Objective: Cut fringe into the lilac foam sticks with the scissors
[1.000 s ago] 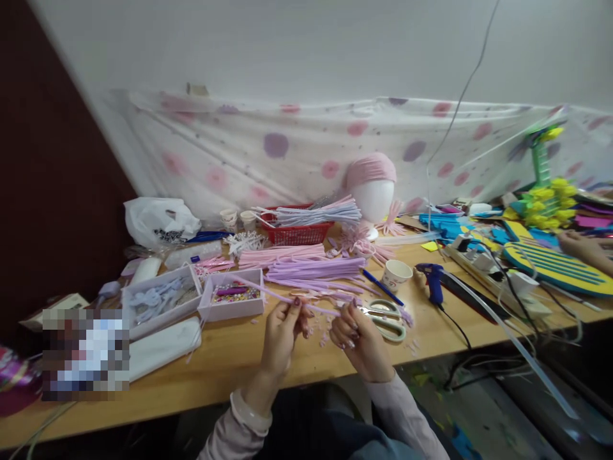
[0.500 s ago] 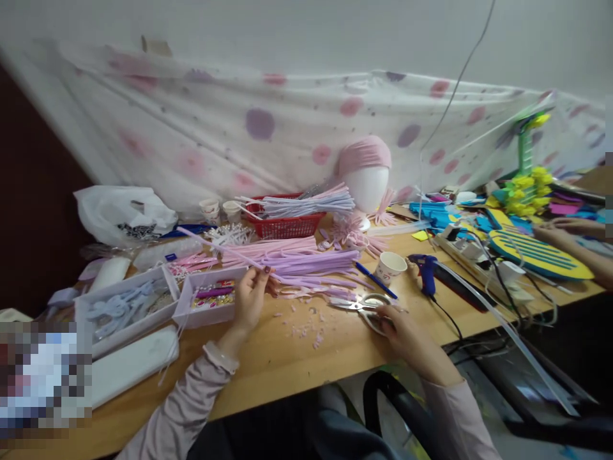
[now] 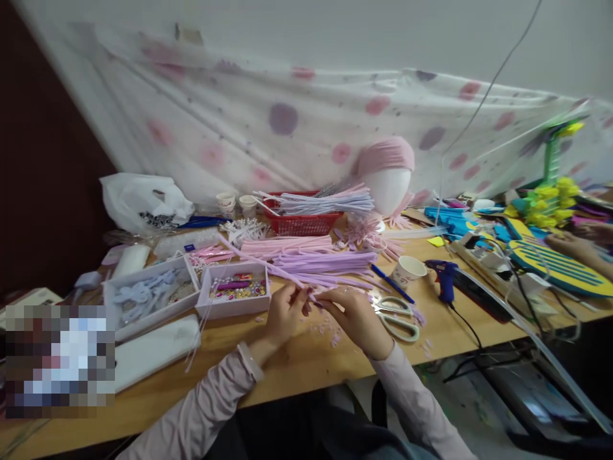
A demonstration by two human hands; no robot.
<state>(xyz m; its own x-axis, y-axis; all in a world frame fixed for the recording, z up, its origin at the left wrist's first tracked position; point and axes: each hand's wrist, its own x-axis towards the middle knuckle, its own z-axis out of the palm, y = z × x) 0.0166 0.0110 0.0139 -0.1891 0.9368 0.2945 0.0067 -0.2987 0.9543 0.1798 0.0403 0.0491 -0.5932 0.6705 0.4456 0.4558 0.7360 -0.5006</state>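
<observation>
My left hand [image 3: 283, 314] pinches a light purple pipe cleaner [image 3: 258, 260] near its front end; the stem slants away to the back left. Thumb and fingers of my right hand [image 3: 357, 317] are closed on the same end, close beside the left fingertips. What exactly lies between the right fingertips is mostly hidden. Just right of that hand, scissors with pale handles [image 3: 400, 329] lie on the table. Behind both hands is a bundle of purple pipe cleaners [image 3: 325, 260], with pink pipe cleaners [image 3: 287, 245] beyond it. Small purple clippings [image 3: 335, 337] are scattered beneath my hands.
White boxes hold beads [image 3: 225, 311] and pale blue pieces [image 3: 148, 291] at left. A red basket [image 3: 301, 223] of pipe cleaners stands behind. To the right are a paper cup [image 3: 409, 271], blue pen [image 3: 393, 283], glue gun [image 3: 445, 281] and power strip [image 3: 498, 262]. Another person's hand [image 3: 569, 246] is far right.
My right hand has let go of the scissors, leaving them on the table. It has moved left to the pipe cleaner's end beside my left hand. The view has shifted slightly left.
</observation>
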